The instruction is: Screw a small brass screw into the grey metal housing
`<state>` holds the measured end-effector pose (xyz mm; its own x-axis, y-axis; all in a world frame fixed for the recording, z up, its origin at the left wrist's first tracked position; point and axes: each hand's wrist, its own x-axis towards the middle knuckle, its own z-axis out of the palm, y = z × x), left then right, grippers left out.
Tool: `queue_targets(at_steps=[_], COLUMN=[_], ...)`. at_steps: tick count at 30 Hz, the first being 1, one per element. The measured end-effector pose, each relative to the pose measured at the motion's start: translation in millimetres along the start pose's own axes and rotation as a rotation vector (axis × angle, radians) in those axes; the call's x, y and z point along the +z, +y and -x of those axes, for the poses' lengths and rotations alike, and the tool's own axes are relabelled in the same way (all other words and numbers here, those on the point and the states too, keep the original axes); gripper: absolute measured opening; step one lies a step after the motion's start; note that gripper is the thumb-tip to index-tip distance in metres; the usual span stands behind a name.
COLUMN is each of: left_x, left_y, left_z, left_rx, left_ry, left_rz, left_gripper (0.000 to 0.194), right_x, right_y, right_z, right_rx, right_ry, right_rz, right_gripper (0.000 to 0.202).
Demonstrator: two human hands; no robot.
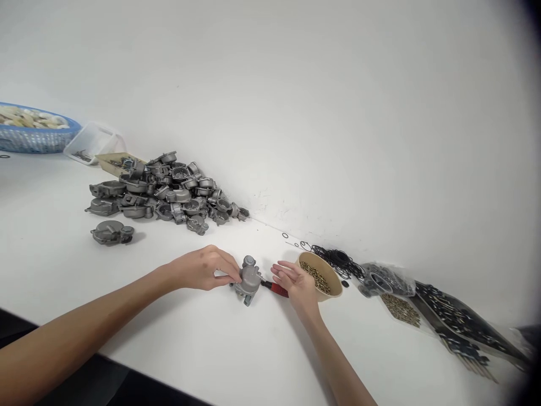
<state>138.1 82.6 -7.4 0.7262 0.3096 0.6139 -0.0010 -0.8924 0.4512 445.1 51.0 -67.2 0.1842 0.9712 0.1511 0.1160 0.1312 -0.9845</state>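
Observation:
A grey cast-metal carburetor [250, 278] stands on the white table in front of me. My left hand [209, 268] reaches in from the left, thumb and fingertips closed together at the part's left edge. To the right of the part, my right hand [298, 285] is raised with its fingers extended and nothing visible in them. Under that hand lies a screwdriver [279, 289] with a red and black handle; its tip end is close to the carburetor. Just behind the right hand sits a beige bowl [335, 286] of small brass-coloured parts.
A heap of similar grey castings [181, 194] lies along the wall, one casting [110, 232] apart from it. Black rubber rings [338, 260], plastic bags [391, 280] and a tray of dark parts [460, 316] are at right. A blue basket [38, 138] and clear bin [91, 141] stand far left.

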Motion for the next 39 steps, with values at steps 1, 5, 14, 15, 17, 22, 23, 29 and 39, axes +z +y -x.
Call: queue_targets(at_steps=[1, 5, 14, 15, 17, 22, 23, 29, 39], left_x=[0.4, 1.9, 8.0, 10.1, 15.2, 24.8, 25.4, 27.5, 37.8], left_y=[-0.2, -0.7, 2.0, 2.6, 3.1, 1.2, 0.8, 3.0, 4.2], left_z=[0.1, 0.6, 2.1, 2.6, 4.0, 7.4, 7.6, 4.6, 5.4], left_rx=[0.001, 0.000, -0.075, -0.094, -0.128, -0.195, -0.218, -0.315, -0.431], left_ry=[-0.002, -0.016, -0.020, -0.016, -0.013, -0.006, -0.006, -0.014, 0.019], left_rz=[-0.001, -0.008, -0.012, -0.025, -0.066, -0.075, -0.068, 0.029, 0.072], left_gripper=[0.018, 0.019, 0.016, 0.022, 0.034, 0.040, 0.042, 0.046, 0.051], right_x=[1.6, 7.8, 20.9, 22.4, 25.0, 28.9, 29.2, 29.0, 29.1], right_y=[-2.5, -11.6, -25.1, -26.1, -28.0, -35.3, -37.4, -49.7, -55.5], right_z=[1.8, 7.9, 22.1, 23.7, 26.4, 31.4, 32.5, 41.3, 49.7], right_rx=[-0.009, -0.051, -0.142, -0.155, -0.188, -0.290, -0.311, -0.444, -0.695], right_ry=[-0.014, -0.073, -0.096, -0.085, -0.064, -0.025, -0.017, -0.005, -0.200], right_rz=[0.004, 0.034, 0.068, 0.073, 0.088, 0.175, 0.201, 0.331, 0.422], right_gripper=[0.054, 0.048, 0.037, 0.037, 0.036, 0.027, 0.025, 0.013, 0.019])
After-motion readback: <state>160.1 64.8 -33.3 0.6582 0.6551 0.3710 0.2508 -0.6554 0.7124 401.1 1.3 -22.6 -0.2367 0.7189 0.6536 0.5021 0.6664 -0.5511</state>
